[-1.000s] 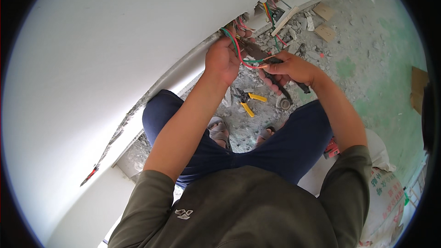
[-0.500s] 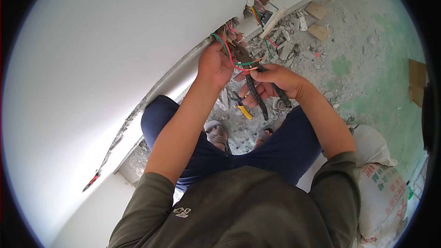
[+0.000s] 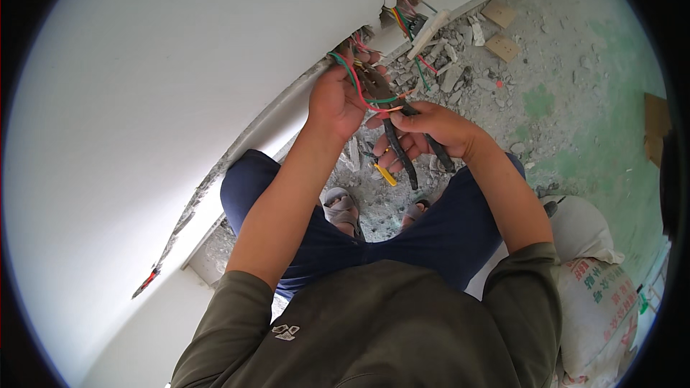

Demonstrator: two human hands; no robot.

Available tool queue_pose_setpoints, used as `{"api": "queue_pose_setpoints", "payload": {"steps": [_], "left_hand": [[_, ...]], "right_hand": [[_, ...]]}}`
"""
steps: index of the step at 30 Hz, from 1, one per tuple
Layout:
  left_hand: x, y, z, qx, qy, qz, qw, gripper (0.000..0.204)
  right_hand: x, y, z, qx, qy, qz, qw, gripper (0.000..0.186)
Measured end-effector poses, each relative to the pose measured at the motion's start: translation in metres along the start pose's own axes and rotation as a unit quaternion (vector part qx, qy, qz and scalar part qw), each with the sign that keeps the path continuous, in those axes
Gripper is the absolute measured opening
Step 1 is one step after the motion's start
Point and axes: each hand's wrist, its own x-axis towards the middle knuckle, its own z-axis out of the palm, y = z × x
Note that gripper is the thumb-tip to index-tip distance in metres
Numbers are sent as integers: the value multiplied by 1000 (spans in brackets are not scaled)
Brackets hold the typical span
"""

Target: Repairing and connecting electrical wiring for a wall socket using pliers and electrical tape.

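Note:
Pliers with black-wrapped handles (image 3: 400, 152) rest in my right hand (image 3: 438, 129), whose thumb lies over one handle. Their dark jaws (image 3: 374, 85) point up toward a broken opening in the wall and sit among the wires. My left hand (image 3: 338, 100) is closed beside the jaws, pinching wires whose ends its fingers partly hide. Red wire (image 3: 361, 93) and green wire (image 3: 381, 100) curve out past this hand, with bare copper tips near my right thumb. Whether the jaws grip a wire cannot be made out.
Below the pliers lies a yellow-handled tool (image 3: 385, 174), near my sandals. To the right, more coloured wires hang from a socket box (image 3: 417, 25), with rubble (image 3: 453, 75) and tan cover plates (image 3: 501, 48) around. White sacks (image 3: 596, 309) stand at my right.
Both hands and the pliers keep almost the same place at the wires. My right forearm has shifted slightly inward, and the view has moved a little.

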Motion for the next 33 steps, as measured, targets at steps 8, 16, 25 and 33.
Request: {"api": "queue_pose_setpoints", "payload": {"steps": [8,16,25,33], "left_hand": [[-3,1,4,13,9,-1,1000,28],[-2,3,0,6,9,-5,1000,27],[-2,1,6,-12,13,-19,1000,26],[-1,-1,2,54,24,0,998,26]], "right_hand": [[4,12,-4,47,-23,-27,998,43],[10,19,16,185,-64,-53,979,37],[10,28,27,408,-200,-37,890,37],[-5,20,7,-54,95,-17,994,44]]}}
